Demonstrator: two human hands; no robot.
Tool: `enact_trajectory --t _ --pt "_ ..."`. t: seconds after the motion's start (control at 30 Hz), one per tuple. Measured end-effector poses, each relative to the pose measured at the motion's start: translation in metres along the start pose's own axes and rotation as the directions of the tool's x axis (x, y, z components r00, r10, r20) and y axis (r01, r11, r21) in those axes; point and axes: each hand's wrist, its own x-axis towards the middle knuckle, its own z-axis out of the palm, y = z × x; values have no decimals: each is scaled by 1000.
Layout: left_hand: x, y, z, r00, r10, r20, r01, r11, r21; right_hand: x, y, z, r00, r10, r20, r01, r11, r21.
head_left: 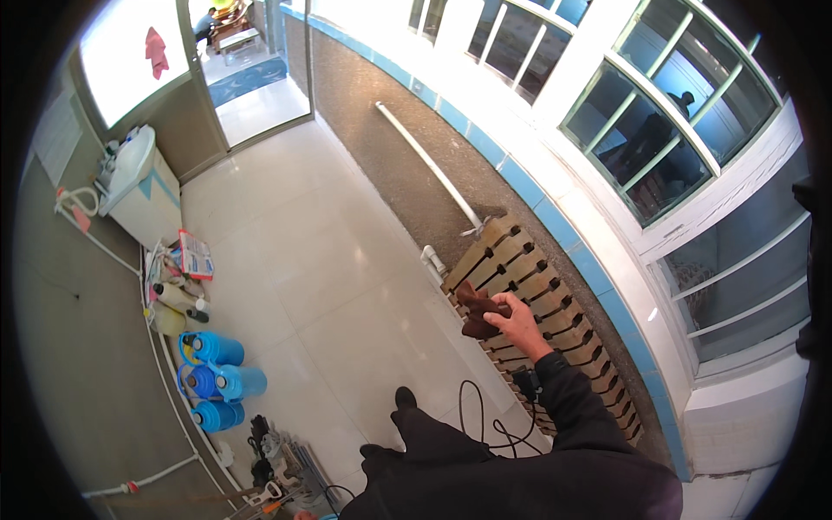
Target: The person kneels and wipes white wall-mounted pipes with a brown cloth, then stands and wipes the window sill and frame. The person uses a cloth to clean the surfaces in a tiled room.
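At the upper left a sink point(143, 160) stands against the wall, and a pink cloth point(156, 54) hangs on the bright door panel above it. Below the sink, at the left, bottles point(176, 299) crowd together on the floor point(316, 260), with a red-and-white packet point(196, 254) just beside them. Lower down stand blue jugs point(238, 382), close together. A blue mat point(247, 80) lies past the doorway at the top. Near the lower left I have a heap of tools point(282, 464), and only a sliver of my left hand point(305, 516) shows at the bottom edge; I cannot tell how its fingers are set. My shoe point(406, 397) is at the lower centre, and a black cable point(460, 420) loops to its right. Right of centre, the brown cloth point(478, 314) is bunched over the upper part of the beige radiator point(536, 284), and the fingers of my right hand point(517, 325) pinch it between thumb and forefinger. A window point(641, 165) fills the upper right, above a strip of blue tiles point(555, 219).
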Motion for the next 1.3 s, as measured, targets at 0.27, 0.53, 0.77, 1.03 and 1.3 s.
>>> enact_trajectory --t 0.27,0.53,0.77,1.03,1.3 --pt "2 67 43 999 4 41 -8 993 115 67 0 -67 988 -106 -112 81 975 -208" --pt "14 115 59 998 28 58 -39 981 188 105 -9 -109 916 -380 -126 329 894 -303" --pt "34 143 58 993 72 89 -91 969 228 134 -45 -188 930 -253 -266 314 925 217" --pt "69 178 55 983 121 140 -153 956 250 146 -10 -263 723 -425 -545 -11 782 -623" --pt "95 191 45 980 127 155 -164 952 259 134 19 -223 728 -463 -506 -35 712 -701"
